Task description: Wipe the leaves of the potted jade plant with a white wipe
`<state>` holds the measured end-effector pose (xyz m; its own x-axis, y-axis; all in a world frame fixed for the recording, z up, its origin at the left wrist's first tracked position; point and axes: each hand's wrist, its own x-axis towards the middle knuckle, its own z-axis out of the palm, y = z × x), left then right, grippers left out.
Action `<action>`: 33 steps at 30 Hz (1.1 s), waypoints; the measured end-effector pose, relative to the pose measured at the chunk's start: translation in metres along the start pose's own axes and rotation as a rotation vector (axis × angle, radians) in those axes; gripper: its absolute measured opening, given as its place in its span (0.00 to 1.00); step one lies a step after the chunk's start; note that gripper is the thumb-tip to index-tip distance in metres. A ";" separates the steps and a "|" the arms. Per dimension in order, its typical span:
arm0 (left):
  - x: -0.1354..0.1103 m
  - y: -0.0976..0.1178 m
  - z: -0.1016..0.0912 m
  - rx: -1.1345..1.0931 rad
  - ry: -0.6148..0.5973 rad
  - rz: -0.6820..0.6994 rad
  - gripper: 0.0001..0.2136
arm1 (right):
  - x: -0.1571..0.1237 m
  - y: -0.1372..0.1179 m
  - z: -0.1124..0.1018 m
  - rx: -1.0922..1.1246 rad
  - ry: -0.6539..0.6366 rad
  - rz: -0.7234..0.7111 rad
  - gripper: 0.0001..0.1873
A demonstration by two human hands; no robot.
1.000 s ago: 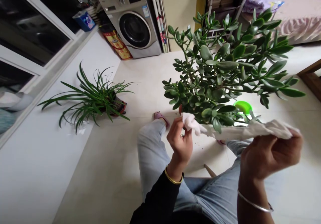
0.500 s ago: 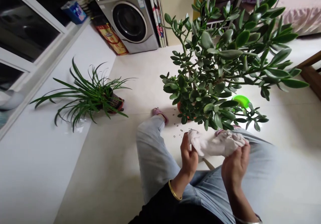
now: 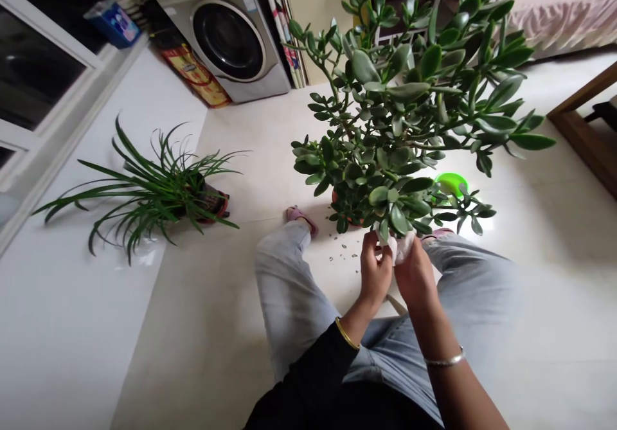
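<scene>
Both my left hand (image 3: 376, 269) and my right hand (image 3: 415, 276) pinch a crumpled white cloth (image 3: 402, 247) between them. The cloth is mostly hidden by my fingers and presses up under the lowest leaves of a jade plant (image 3: 390, 108). The plant's thick green leaves spread over the hands. Its reddish-brown pot (image 3: 335, 196) is mostly hidden by foliage. A gold bangle (image 3: 347, 333) circles my left wrist, and a silver bangle (image 3: 444, 359) circles my right forearm.
Small dark bits (image 3: 344, 256) lie on the tiled floor near my knees. My jeans-clad legs (image 3: 284, 288) sit on either side of the plant. A spider plant (image 3: 144, 192), bright green dish (image 3: 450, 184), washing machine (image 3: 226, 41), and bed (image 3: 569, 6) stand around.
My hands have moved closer together and up to the plant's lower leaves, bunching the cloth into a small wad. The view has shifted slightly.
</scene>
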<state>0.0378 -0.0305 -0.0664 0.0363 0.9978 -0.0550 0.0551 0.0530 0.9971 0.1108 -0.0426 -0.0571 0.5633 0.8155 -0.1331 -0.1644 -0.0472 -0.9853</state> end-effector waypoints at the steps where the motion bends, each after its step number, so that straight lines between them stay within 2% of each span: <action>1: 0.001 0.000 0.000 0.024 -0.004 0.026 0.11 | 0.000 -0.002 0.002 -0.009 0.012 0.041 0.21; 7: 0.000 0.005 -0.001 0.119 -0.055 0.089 0.11 | 0.004 -0.013 0.005 0.017 0.110 0.149 0.16; 13: -0.005 0.006 0.000 0.210 -0.050 0.141 0.11 | 0.011 -0.013 0.012 0.271 0.195 0.327 0.19; 21: -0.005 0.000 0.006 0.186 -0.016 0.057 0.12 | 0.008 -0.011 0.005 0.393 0.057 0.372 0.21; 29: -0.004 0.003 0.004 0.195 -0.020 0.043 0.08 | 0.017 -0.021 0.019 0.385 0.213 0.389 0.24; 33: -0.001 0.003 0.004 0.138 -0.003 -0.037 0.08 | 0.013 -0.015 0.017 0.485 0.184 0.385 0.21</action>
<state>0.0421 -0.0317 -0.0635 0.0348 0.9951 -0.0923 0.1933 0.0839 0.9775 0.1067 -0.0208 -0.0426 0.5132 0.6779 -0.5263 -0.7057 -0.0157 -0.7084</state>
